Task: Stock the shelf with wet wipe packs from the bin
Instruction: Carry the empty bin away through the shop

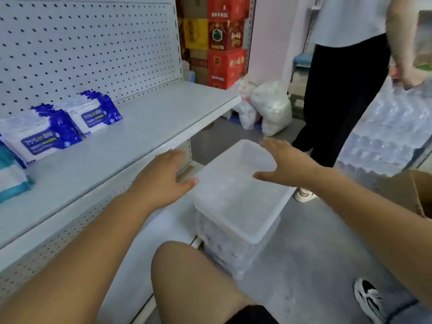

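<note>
Low on the floor beside the shelf (pixel 145 127), the clear bin (pixel 257 237) sits between and beneath both hands; the left hand (pixel 161 176) is flat and spread at its shelf-side corner, the right hand (pixel 287 162) flat and spread above its far rim; neither holds anything. No wipes can be made out inside the bin; two blue-and-white wet wipe packs (pixel 42 134) stand on the shelf, well left of the left hand, which is the nearer one.

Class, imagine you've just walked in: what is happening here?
A person beside a store shelf reaches the left hand and right hand, both open, toward a clear plastic bin that looks empty. Two blue wet wipe packs stand on the shelf. Nearby, another person carries a wrapped pack of water bottles.
</note>
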A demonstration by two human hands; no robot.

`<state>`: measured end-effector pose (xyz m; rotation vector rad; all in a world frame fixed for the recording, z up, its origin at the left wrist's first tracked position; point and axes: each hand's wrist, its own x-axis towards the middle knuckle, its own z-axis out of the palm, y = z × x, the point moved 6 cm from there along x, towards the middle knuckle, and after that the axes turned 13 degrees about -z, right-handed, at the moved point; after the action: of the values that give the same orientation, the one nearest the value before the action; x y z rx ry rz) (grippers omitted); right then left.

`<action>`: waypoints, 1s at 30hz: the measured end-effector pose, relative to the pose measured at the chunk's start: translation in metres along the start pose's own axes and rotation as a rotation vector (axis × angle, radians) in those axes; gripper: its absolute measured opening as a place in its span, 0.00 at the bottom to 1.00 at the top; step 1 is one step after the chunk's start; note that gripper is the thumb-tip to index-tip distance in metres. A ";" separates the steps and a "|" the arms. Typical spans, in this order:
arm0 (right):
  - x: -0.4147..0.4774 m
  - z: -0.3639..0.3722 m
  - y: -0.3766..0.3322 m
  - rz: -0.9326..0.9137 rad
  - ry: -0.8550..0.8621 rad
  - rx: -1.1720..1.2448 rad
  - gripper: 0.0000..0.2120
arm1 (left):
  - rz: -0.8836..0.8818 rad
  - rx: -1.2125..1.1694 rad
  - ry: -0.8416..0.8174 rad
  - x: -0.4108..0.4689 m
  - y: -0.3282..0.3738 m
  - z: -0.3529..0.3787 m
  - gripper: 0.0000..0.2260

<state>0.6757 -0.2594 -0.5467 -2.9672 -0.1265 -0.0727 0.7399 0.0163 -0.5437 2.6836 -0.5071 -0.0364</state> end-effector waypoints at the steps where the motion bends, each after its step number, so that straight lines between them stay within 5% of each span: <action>1: -0.004 0.012 0.015 0.040 -0.016 0.011 0.46 | -0.008 0.010 -0.024 0.007 0.001 0.011 0.34; 7: -0.022 0.098 0.088 0.340 -0.060 0.135 0.49 | -0.072 0.109 -0.144 0.055 -0.001 0.074 0.36; 16: -0.029 0.198 0.121 0.877 0.033 0.627 0.50 | -0.204 0.141 -0.289 0.157 -0.026 0.169 0.41; 25: -0.022 0.213 0.100 1.264 0.398 0.850 0.13 | -0.339 -0.058 -0.389 0.224 -0.035 0.211 0.27; 30: -0.032 0.178 0.077 1.369 0.457 0.908 0.10 | -0.373 -0.097 -0.381 0.215 -0.031 0.178 0.22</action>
<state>0.6580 -0.3070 -0.7368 -1.5664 1.4187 -0.3619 0.9333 -0.1026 -0.7081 2.6418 -0.0987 -0.6678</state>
